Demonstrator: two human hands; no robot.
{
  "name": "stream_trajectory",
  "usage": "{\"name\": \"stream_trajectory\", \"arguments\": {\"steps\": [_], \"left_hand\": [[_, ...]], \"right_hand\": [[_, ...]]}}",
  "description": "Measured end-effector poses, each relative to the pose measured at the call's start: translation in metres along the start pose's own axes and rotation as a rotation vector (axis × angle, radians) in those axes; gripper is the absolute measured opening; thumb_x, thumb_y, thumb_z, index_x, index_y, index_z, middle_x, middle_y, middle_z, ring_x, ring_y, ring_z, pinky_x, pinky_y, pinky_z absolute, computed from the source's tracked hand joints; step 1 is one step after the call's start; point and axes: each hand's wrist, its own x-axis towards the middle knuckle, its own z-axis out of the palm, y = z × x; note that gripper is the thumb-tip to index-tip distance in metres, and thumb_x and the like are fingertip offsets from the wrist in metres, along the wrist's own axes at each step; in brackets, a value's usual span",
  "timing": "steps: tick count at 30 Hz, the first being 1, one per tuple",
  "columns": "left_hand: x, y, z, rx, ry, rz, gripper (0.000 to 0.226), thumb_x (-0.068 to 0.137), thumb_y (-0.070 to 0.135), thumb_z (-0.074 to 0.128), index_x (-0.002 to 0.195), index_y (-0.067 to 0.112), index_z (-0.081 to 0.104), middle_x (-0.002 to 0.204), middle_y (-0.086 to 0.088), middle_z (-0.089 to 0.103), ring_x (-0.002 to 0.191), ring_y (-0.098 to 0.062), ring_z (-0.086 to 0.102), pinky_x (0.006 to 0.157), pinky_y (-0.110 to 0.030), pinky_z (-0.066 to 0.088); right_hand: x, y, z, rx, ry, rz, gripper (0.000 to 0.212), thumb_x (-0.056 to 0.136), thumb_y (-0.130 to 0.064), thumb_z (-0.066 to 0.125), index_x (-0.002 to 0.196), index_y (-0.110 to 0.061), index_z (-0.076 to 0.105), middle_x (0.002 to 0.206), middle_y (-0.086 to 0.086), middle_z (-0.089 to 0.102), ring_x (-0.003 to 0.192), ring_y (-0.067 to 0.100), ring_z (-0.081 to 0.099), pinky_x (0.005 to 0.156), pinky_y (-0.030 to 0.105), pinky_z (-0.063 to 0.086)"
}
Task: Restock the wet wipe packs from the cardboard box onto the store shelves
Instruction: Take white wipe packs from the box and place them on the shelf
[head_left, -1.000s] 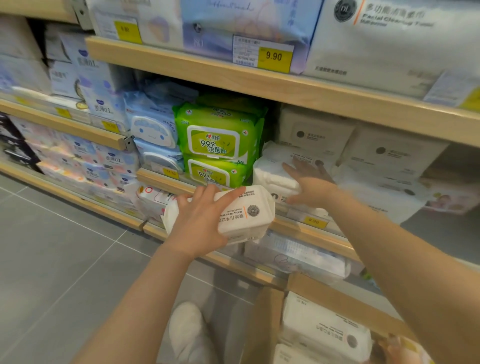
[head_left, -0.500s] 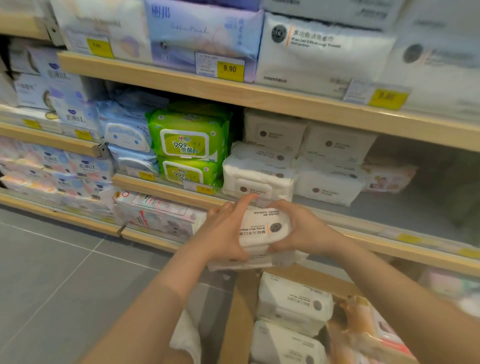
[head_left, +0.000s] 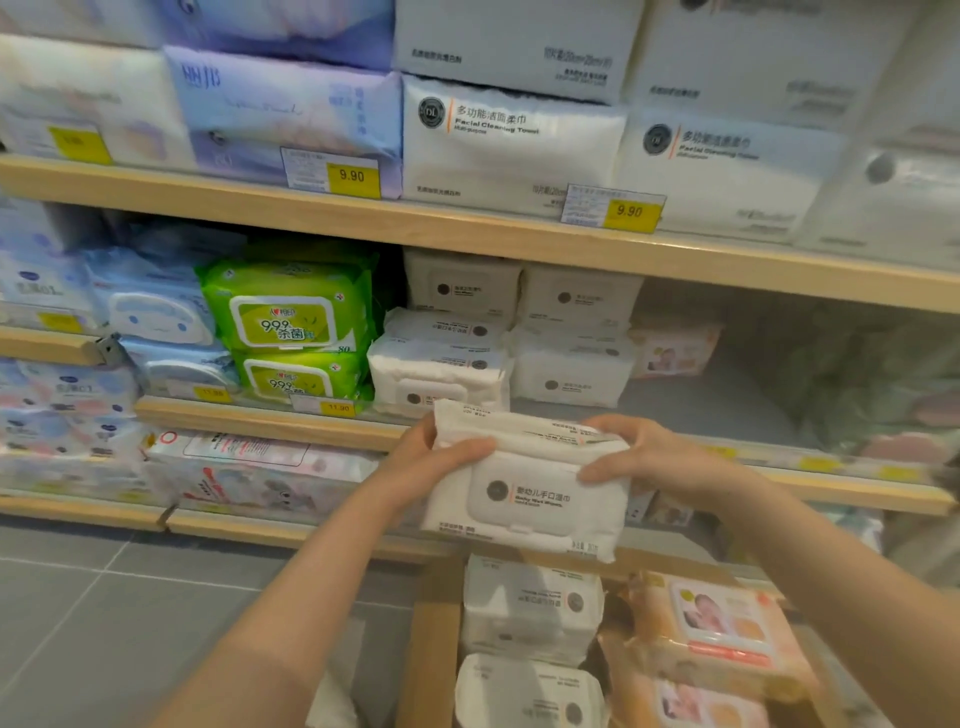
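The left hand (head_left: 434, 460) and the right hand (head_left: 647, 457) each grip an end of a white wet wipe pack (head_left: 530, 493), fingers curled over its top edge and thumbs on its face. There may be a second pack pressed behind it; I can't tell for sure. The pack hangs in the air just in front of the middle shelf (head_left: 270, 421), not yet set down. Just behind it, white packs (head_left: 441, 364) of the same kind already sit stacked on that shelf, with bare shelf space to their right. Below the hands, the cardboard box (head_left: 431, 639) holds several more white packs (head_left: 530, 608) and some orange ones (head_left: 717, 629), so I judge the restocking is partway, with plenty left.
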Motion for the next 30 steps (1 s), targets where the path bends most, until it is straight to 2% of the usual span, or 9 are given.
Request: {"name": "stream_trajectory", "arguments": {"steps": [3, 7, 10, 14, 18, 20, 24, 26, 30], "left_hand": [[0.006, -0.004, 0.013, -0.103, 0.022, 0.000, 0.076, 0.048, 0.038, 0.089, 0.115, 0.019, 0.058, 0.110, -0.004, 0.070, 0.095, -0.021, 0.069, 0.079, -0.040, 0.056], [0.011, -0.010, 0.035, -0.051, -0.011, 0.033, 0.080, 0.042, 0.043, 0.086, 0.113, 0.022, 0.057, 0.106, 0.000, 0.070, 0.094, -0.018, 0.069, 0.079, -0.041, 0.057], [0.014, -0.018, 0.050, 0.014, -0.026, 0.038, 0.074, 0.046, 0.041, 0.087, 0.111, 0.025, 0.056, 0.107, 0.002, 0.069, 0.093, -0.013, 0.068, 0.080, -0.038, 0.057], [0.021, -0.020, 0.063, 0.157, -0.072, 0.082, 0.060, 0.068, 0.032, 0.082, 0.119, 0.027, 0.051, 0.113, 0.009, 0.063, 0.101, -0.004, 0.063, 0.076, -0.021, 0.052], [0.048, -0.004, 0.051, 0.422, 0.013, 0.208, 0.071, 0.080, 0.061, 0.056, 0.142, 0.039, 0.031, 0.141, 0.011, 0.041, 0.131, -0.009, 0.036, 0.106, -0.037, 0.035], [0.076, 0.007, 0.033, 0.728, 0.152, 0.292, 0.063, 0.088, 0.064, 0.036, 0.145, 0.043, 0.023, 0.153, 0.008, 0.026, 0.141, -0.013, 0.019, 0.114, -0.045, 0.020], [0.132, 0.010, 0.007, 1.279, 0.239, 0.164, 0.053, 0.095, 0.059, 0.016, 0.146, 0.046, 0.010, 0.159, 0.006, 0.004, 0.145, -0.025, -0.004, 0.110, -0.066, 0.005], [0.146, -0.003, 0.006, 1.297, 0.223, 0.071, 0.050, 0.096, 0.056, 0.015, 0.145, 0.050, 0.005, 0.159, 0.008, -0.002, 0.144, -0.028, -0.009, 0.105, -0.072, 0.006], [0.151, -0.026, 0.007, 1.318, 0.319, 0.135, 0.047, 0.098, 0.050, 0.020, 0.144, 0.051, 0.008, 0.158, 0.009, 0.003, 0.144, -0.027, -0.007, 0.102, -0.074, 0.014]], "right_hand": [[-0.007, 0.000, -0.001, -0.112, 0.007, 0.009, 0.037, 0.080, -0.024, 0.073, 0.110, -0.032, 0.053, 0.101, -0.023, 0.059, 0.088, -0.006, 0.062, 0.063, 0.005, 0.045], [0.001, -0.001, 0.011, -0.513, -0.017, -0.022, 0.061, 0.067, -0.051, 0.078, 0.119, -0.032, 0.052, 0.112, -0.018, 0.053, 0.104, 0.005, 0.052, 0.082, 0.018, 0.043], [0.006, 0.014, 0.023, -0.496, 0.006, -0.100, 0.085, 0.055, -0.056, 0.083, 0.128, -0.041, 0.044, 0.116, -0.022, 0.057, 0.105, 0.002, 0.055, 0.091, 0.026, 0.047], [0.006, 0.034, 0.013, -0.480, 0.117, -0.178, 0.086, 0.048, -0.057, 0.085, 0.124, -0.047, 0.046, 0.112, -0.028, 0.059, 0.102, -0.005, 0.055, 0.090, 0.026, 0.049], [0.015, 0.035, -0.018, -0.737, 0.223, -0.165, 0.098, 0.048, -0.065, 0.080, 0.134, -0.040, 0.039, 0.122, -0.015, 0.055, 0.112, 0.012, 0.052, 0.093, 0.033, 0.045], [0.027, 0.031, -0.039, -0.882, 0.268, -0.161, 0.103, 0.050, -0.068, 0.077, 0.138, -0.035, 0.035, 0.125, -0.009, 0.052, 0.115, 0.018, 0.050, 0.091, 0.033, 0.042], [0.059, 0.014, -0.069, -1.020, 0.330, -0.172, 0.111, 0.053, -0.074, 0.072, 0.145, -0.029, 0.027, 0.133, -0.002, 0.049, 0.116, 0.024, 0.048, 0.091, 0.038, 0.042], [0.081, 0.005, -0.077, -1.069, 0.356, -0.167, 0.108, 0.057, -0.072, 0.071, 0.145, -0.030, 0.026, 0.131, 0.000, 0.051, 0.115, 0.026, 0.049, 0.089, 0.038, 0.042], [0.126, 0.003, -0.079, -1.057, 0.290, -0.112, 0.106, 0.064, -0.063, 0.073, 0.148, -0.030, 0.019, 0.127, -0.002, 0.056, 0.119, 0.022, 0.051, 0.078, 0.030, 0.043]]}}
